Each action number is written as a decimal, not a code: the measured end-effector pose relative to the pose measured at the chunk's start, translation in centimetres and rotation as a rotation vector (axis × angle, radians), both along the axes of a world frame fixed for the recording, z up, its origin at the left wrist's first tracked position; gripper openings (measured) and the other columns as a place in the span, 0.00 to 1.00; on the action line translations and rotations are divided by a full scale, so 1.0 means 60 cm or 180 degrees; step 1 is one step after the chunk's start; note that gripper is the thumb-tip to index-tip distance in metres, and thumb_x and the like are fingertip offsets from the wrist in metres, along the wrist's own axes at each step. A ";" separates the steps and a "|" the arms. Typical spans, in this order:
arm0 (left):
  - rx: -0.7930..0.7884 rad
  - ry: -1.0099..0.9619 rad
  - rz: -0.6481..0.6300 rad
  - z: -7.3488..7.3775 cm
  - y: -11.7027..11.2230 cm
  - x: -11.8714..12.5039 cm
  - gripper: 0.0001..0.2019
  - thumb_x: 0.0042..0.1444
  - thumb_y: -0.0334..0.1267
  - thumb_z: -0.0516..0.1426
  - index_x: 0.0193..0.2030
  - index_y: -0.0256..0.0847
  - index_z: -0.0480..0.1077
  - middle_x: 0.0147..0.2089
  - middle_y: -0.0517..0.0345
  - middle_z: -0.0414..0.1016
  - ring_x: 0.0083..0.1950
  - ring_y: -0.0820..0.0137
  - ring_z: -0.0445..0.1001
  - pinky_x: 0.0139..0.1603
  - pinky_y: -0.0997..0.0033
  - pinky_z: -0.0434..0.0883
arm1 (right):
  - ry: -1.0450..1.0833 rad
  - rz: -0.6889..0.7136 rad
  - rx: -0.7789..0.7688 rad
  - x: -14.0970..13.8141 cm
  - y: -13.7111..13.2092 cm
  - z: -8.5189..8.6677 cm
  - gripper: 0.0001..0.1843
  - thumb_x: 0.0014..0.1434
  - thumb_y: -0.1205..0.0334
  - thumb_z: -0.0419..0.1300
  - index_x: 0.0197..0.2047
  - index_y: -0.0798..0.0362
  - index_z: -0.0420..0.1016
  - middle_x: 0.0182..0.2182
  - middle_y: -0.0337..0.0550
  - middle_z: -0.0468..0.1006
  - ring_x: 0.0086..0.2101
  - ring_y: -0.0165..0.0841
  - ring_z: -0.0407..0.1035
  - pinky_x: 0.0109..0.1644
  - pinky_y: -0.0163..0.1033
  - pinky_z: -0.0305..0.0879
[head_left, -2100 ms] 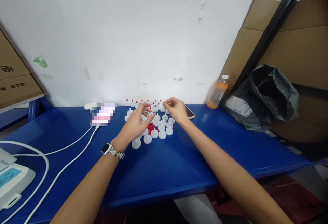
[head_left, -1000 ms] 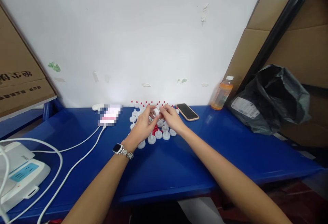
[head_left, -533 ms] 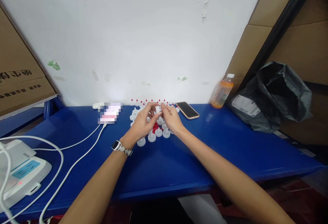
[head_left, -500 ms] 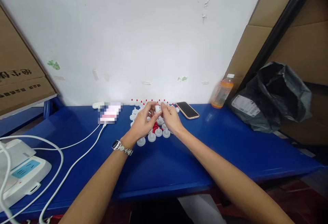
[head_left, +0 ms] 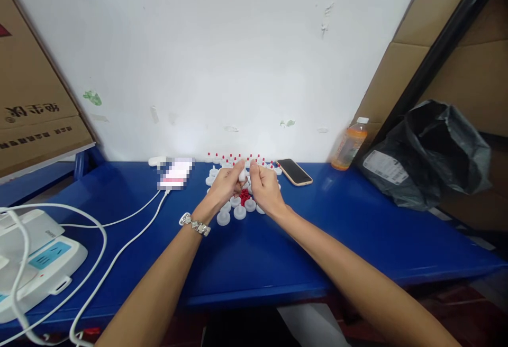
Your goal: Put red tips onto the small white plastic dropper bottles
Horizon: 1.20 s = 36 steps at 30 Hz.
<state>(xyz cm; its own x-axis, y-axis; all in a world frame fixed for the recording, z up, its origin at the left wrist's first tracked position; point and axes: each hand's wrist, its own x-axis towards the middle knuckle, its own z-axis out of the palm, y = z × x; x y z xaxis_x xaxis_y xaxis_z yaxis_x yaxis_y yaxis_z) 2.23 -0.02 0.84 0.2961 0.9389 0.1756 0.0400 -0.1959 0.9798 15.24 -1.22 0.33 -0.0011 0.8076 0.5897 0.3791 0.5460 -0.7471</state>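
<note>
My left hand [head_left: 226, 184] is closed around a white nozzle cap [head_left: 242, 175], part of which shows beside the thumb. Close on its right, my right hand [head_left: 266, 187] has its fingers curled and the thumb pressed on them; whatever it grips is hidden. Below and around both hands lie several translucent white nozzle caps [head_left: 223, 217] without red tips. A small heap of red tips [head_left: 245, 197] sits among them. Toward the wall stand several white nozzle caps with red tips [head_left: 259, 157], partly covered by my hands.
On the blue table [head_left: 301, 252], a phone [head_left: 295, 171] lies right of the caps. Farther right are an orange drink bottle [head_left: 349, 144] and a dark plastic bag [head_left: 428, 151]. A charging phone [head_left: 174, 173], white cables [head_left: 130, 244] and a power strip [head_left: 59, 265] occupy the left.
My fingers have curled in more tightly, and the two hands have turned so that the thumbs point up. The view has shifted slightly, moving everything a little to the right.
</note>
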 end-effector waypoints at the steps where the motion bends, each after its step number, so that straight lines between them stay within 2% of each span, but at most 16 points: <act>1: 0.0003 0.0073 -0.0016 0.000 -0.001 -0.003 0.30 0.60 0.65 0.48 0.20 0.42 0.52 0.17 0.68 0.46 0.18 0.79 0.47 0.20 0.74 0.52 | -0.0013 -0.0006 -0.0005 0.001 0.001 -0.001 0.29 0.68 0.43 0.43 0.20 0.50 0.53 0.17 0.35 0.59 0.21 0.28 0.53 0.26 0.37 0.48; 3: 0.0310 0.0305 0.0025 0.002 -0.004 -0.009 0.27 0.61 0.62 0.49 0.24 0.40 0.59 0.19 0.66 0.52 0.19 0.77 0.53 0.21 0.74 0.56 | 0.0024 -0.0037 -0.0098 0.005 0.008 -0.005 0.29 0.68 0.42 0.43 0.20 0.50 0.52 0.16 0.35 0.57 0.21 0.28 0.52 0.26 0.37 0.47; 5: 0.0910 0.0556 0.0116 0.003 -0.009 -0.014 0.20 0.60 0.57 0.55 0.39 0.40 0.67 0.25 0.64 0.61 0.24 0.75 0.61 0.26 0.74 0.62 | 0.0159 -0.0030 -0.0233 0.010 0.016 -0.009 0.29 0.67 0.41 0.44 0.20 0.50 0.51 0.16 0.35 0.55 0.21 0.28 0.50 0.25 0.37 0.46; 7: 0.1412 0.0679 0.0118 0.003 -0.012 -0.014 0.20 0.60 0.52 0.58 0.52 0.43 0.65 0.31 0.63 0.65 0.30 0.73 0.65 0.32 0.73 0.65 | 0.0309 0.0033 -0.0321 0.014 0.023 -0.013 0.29 0.67 0.40 0.44 0.20 0.49 0.51 0.16 0.34 0.54 0.21 0.28 0.49 0.25 0.37 0.46; 8: 0.1513 0.0672 0.0091 0.002 -0.012 -0.012 0.20 0.60 0.51 0.57 0.54 0.43 0.64 0.32 0.62 0.65 0.32 0.73 0.65 0.33 0.73 0.65 | 0.0360 0.0064 -0.0333 0.014 0.024 -0.014 0.29 0.67 0.40 0.44 0.20 0.50 0.52 0.17 0.34 0.54 0.21 0.28 0.49 0.25 0.37 0.46; 11: 0.1361 0.0346 0.0039 -0.002 -0.011 0.001 0.16 0.63 0.52 0.54 0.48 0.43 0.65 0.29 0.63 0.63 0.30 0.74 0.63 0.31 0.75 0.63 | 0.0404 -0.0002 -0.0224 0.009 0.020 -0.013 0.29 0.67 0.41 0.44 0.20 0.49 0.51 0.17 0.34 0.53 0.21 0.28 0.49 0.26 0.38 0.46; 15: 0.0637 -0.0181 0.0017 0.000 -0.005 0.013 0.21 0.61 0.59 0.53 0.35 0.41 0.62 0.24 0.68 0.53 0.23 0.77 0.55 0.24 0.75 0.58 | 0.0215 -0.0150 -0.0036 0.005 0.008 -0.004 0.28 0.69 0.43 0.42 0.21 0.49 0.50 0.16 0.34 0.54 0.21 0.28 0.49 0.26 0.38 0.45; 18: 0.0139 -0.0274 0.0268 0.004 0.005 -0.003 0.27 0.59 0.65 0.50 0.27 0.41 0.59 0.20 0.69 0.47 0.19 0.78 0.50 0.21 0.74 0.53 | 0.0116 -0.0286 0.0060 0.016 0.008 0.000 0.27 0.69 0.43 0.42 0.22 0.49 0.49 0.17 0.34 0.54 0.21 0.28 0.50 0.27 0.38 0.45; 20: 0.0017 -0.0163 0.0429 0.004 0.013 -0.023 0.28 0.60 0.66 0.48 0.27 0.40 0.62 0.19 0.69 0.47 0.19 0.77 0.52 0.22 0.73 0.56 | 0.0009 -0.0376 0.0083 0.028 0.015 -0.003 0.26 0.70 0.45 0.42 0.22 0.49 0.49 0.18 0.34 0.55 0.22 0.29 0.52 0.28 0.38 0.47; 23: 0.0609 0.0270 0.0608 0.002 0.020 -0.048 0.23 0.61 0.61 0.52 0.31 0.40 0.66 0.23 0.64 0.59 0.25 0.74 0.62 0.27 0.73 0.62 | -0.0635 -0.0175 0.0032 0.041 0.028 -0.013 0.22 0.69 0.52 0.46 0.23 0.50 0.55 0.21 0.36 0.63 0.26 0.30 0.58 0.32 0.37 0.52; 25: 0.0946 0.0616 0.0622 0.000 0.020 -0.054 0.20 0.62 0.58 0.52 0.38 0.41 0.69 0.30 0.60 0.68 0.31 0.71 0.69 0.31 0.72 0.65 | -0.1154 0.0067 -0.0013 0.044 0.034 -0.021 0.17 0.66 0.56 0.52 0.25 0.51 0.63 0.24 0.37 0.69 0.29 0.31 0.62 0.36 0.36 0.56; 27: 0.1136 0.0897 0.0599 -0.002 0.018 -0.052 0.19 0.63 0.55 0.52 0.44 0.42 0.71 0.35 0.58 0.73 0.37 0.69 0.72 0.34 0.71 0.67 | -0.1381 0.0255 -0.0093 0.046 0.038 -0.023 0.13 0.64 0.58 0.55 0.28 0.52 0.69 0.27 0.38 0.72 0.33 0.32 0.65 0.41 0.36 0.58; 29: 0.1254 0.1104 0.0592 -0.003 0.015 -0.048 0.18 0.63 0.54 0.53 0.46 0.42 0.71 0.37 0.57 0.75 0.40 0.67 0.73 0.36 0.70 0.67 | -0.1213 0.0392 -0.0256 0.048 0.039 -0.020 0.15 0.65 0.56 0.52 0.31 0.52 0.73 0.28 0.38 0.74 0.33 0.32 0.67 0.41 0.36 0.60; 32: 0.1248 0.1281 0.0563 -0.003 0.011 -0.041 0.17 0.62 0.53 0.54 0.49 0.42 0.71 0.38 0.56 0.76 0.41 0.66 0.74 0.36 0.70 0.68 | -0.0533 0.0700 -0.0497 0.052 0.042 -0.010 0.17 0.66 0.52 0.50 0.36 0.53 0.74 0.28 0.38 0.75 0.31 0.31 0.68 0.38 0.36 0.62; 36: 0.1268 0.1321 0.0526 -0.004 0.006 -0.029 0.18 0.60 0.51 0.57 0.51 0.42 0.70 0.41 0.55 0.76 0.41 0.67 0.75 0.37 0.69 0.69 | 0.0236 0.1207 -0.0707 0.056 0.051 0.000 0.16 0.59 0.48 0.60 0.39 0.53 0.72 0.29 0.39 0.78 0.31 0.31 0.72 0.38 0.36 0.66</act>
<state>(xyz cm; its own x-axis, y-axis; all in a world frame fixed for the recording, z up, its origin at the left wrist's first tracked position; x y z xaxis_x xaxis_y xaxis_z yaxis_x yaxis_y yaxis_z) 0.50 0.33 0.58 0.2709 0.8639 0.4245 0.4649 -0.5036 0.7282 18.57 1.83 0.33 -0.2859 0.8654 0.4115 0.1239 0.4592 -0.8797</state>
